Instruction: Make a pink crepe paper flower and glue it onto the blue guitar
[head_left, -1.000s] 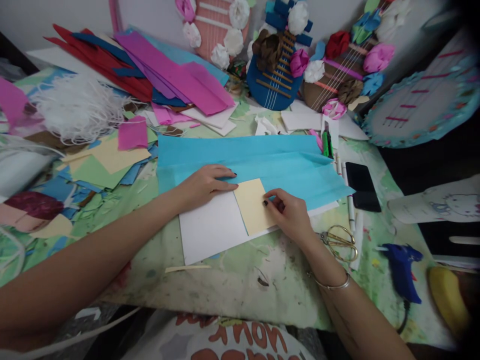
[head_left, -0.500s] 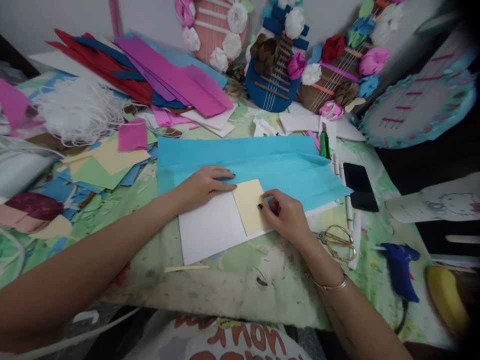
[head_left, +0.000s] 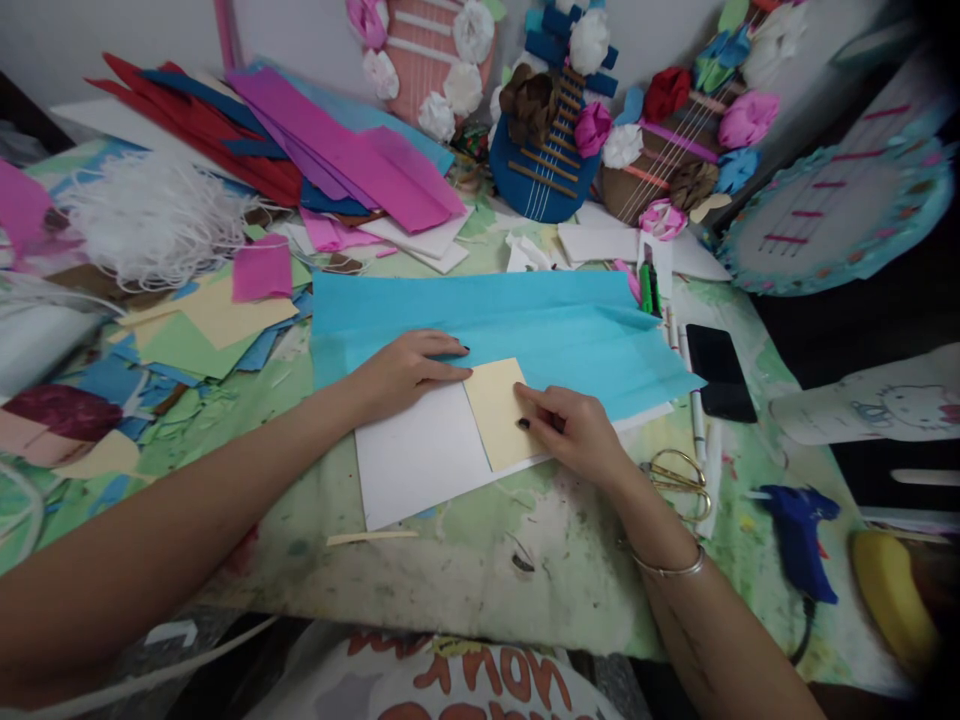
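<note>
A long sheet of light blue tissue paper (head_left: 510, 322) lies across the table, over a white sheet (head_left: 420, 455). A small cream card (head_left: 495, 412) rests where the two meet. My left hand (head_left: 409, 370) lies flat with fingers stretched out on the blue paper, fingertips at the card's top left corner. My right hand (head_left: 574, 430) sits on the card's right side, index finger stretched along its top edge and the other fingers curled, pressing down on the card.
Gold scissors (head_left: 679, 480), a blue glue gun (head_left: 799, 535), pens (head_left: 697, 410) and a black phone (head_left: 720, 372) lie to the right. Stacked coloured tissue (head_left: 337, 140), white shreds (head_left: 150, 215) and paper scraps fill the left. Flower-decorated cardboard guitars (head_left: 547, 120) stand at the back.
My right hand has slid a little left across the cream card and its index finger has stretched out along the card's top edge. My left hand has stayed in place.
</note>
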